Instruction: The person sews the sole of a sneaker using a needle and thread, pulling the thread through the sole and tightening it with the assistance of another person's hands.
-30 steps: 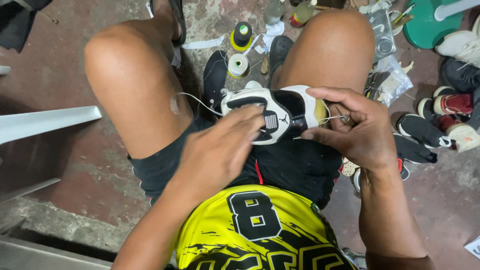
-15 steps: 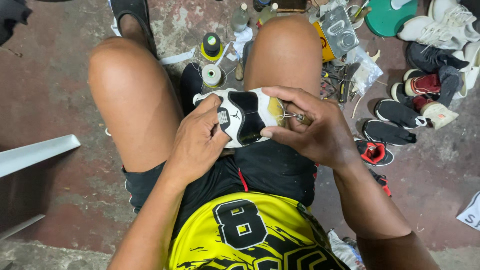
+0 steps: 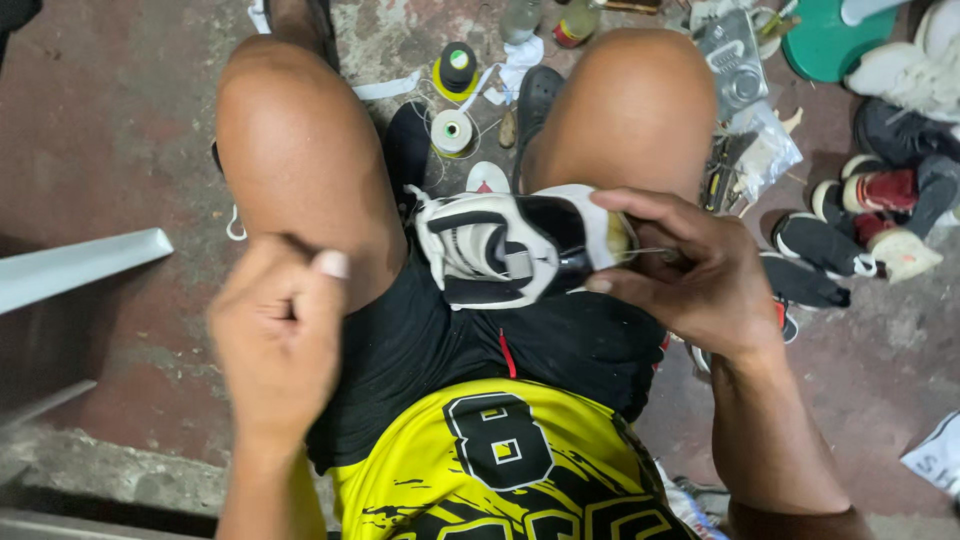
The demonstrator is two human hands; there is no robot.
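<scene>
Stained concrete floor; right hand grips sneaker.

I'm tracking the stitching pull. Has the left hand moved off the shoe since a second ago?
Yes. The left hand has pulled back from the black-and-white shoe, toward the camera and outward past the left thigh, closed in a fist.

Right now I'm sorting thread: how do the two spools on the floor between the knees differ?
The far spool is black with a green top and stands on a yellow base; the near spool is pale, whitish. The far spool looks taller, the near spool squatter. Both stand upright on the floor, apart from the hands.
</scene>
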